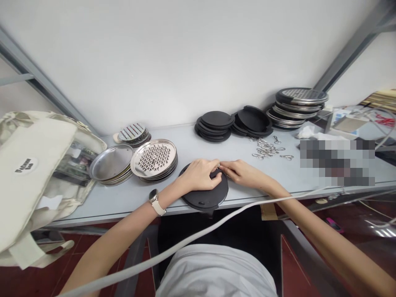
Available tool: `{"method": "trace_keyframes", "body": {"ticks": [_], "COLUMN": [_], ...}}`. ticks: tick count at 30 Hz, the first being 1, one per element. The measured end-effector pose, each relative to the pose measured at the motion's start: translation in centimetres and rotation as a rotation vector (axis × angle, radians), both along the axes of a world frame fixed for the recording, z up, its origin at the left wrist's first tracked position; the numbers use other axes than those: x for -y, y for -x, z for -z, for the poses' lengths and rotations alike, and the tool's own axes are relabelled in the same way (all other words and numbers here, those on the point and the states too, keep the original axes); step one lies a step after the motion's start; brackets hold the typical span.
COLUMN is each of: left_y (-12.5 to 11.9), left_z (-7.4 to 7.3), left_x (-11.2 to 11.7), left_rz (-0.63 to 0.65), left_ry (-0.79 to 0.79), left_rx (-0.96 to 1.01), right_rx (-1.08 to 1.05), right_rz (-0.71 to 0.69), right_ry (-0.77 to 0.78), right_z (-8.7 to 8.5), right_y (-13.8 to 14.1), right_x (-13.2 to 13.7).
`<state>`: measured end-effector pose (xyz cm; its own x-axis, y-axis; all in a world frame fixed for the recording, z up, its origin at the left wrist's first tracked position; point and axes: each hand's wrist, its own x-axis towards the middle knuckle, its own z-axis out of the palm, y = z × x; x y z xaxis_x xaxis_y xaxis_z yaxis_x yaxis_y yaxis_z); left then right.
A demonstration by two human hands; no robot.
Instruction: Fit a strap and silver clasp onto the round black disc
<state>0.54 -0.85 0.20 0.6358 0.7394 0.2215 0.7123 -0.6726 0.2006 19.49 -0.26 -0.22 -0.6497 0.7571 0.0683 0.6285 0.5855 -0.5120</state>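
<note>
Resting with the half-curled left hand [200, 175] on a black disc [206, 199], just below centre of the frame; cannot tell whether gripping it. Pinching with the nearly closed right hand [239, 172] a tiny shiny piece [219, 166] at the disc's upper-right edge. Beyond, at right of centre, scattered metal clips [266, 147]; at left of centre, stacked metal plates [157, 160].

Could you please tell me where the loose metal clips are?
The metal clips lie right of centre in the head view, just beyond the right hand.
</note>
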Motion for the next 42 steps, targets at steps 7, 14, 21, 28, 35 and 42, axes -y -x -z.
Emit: {"method": "trace_keyframes", "body": {"ticks": [7, 14, 21, 28, 35, 42], "left_y": [-0.1, 0.0, 0.0, 0.0, 0.0, -0.1], "left_z": [-0.1, 0.0, -0.2, -0.2, -0.1, -0.1], "left_x": [0.2, 0.1, 0.2, 0.2, 0.2, 0.3], "left_rz": [-0.02, -0.03, -0.034, -0.044, -0.035, -0.005], "left_ry": [0.017, 0.0, 0.023, 0.02, 0.013, 0.024], "left_rx": [-0.009, -0.014, -0.016, -0.018, -0.005, 0.01], "right_rx": [0.006, 0.004, -0.028, -0.032, -0.048, -0.044], "right_rz": [0.013, 0.016, 0.012, 0.017, 0.028, 0.073], "right_ry": [0.012, 0.026, 0.036, 0.047, 0.045, 0.015], "right_z": [0.0, -0.1, 0.0, 0.1, 0.2, 0.3], "right_y": [-0.2, -0.3, -0.4, -0.4, -0.5, -0.5], "right_x": [0.1, 0.1, 0.1, 0.1, 0.5, 1.3]}}
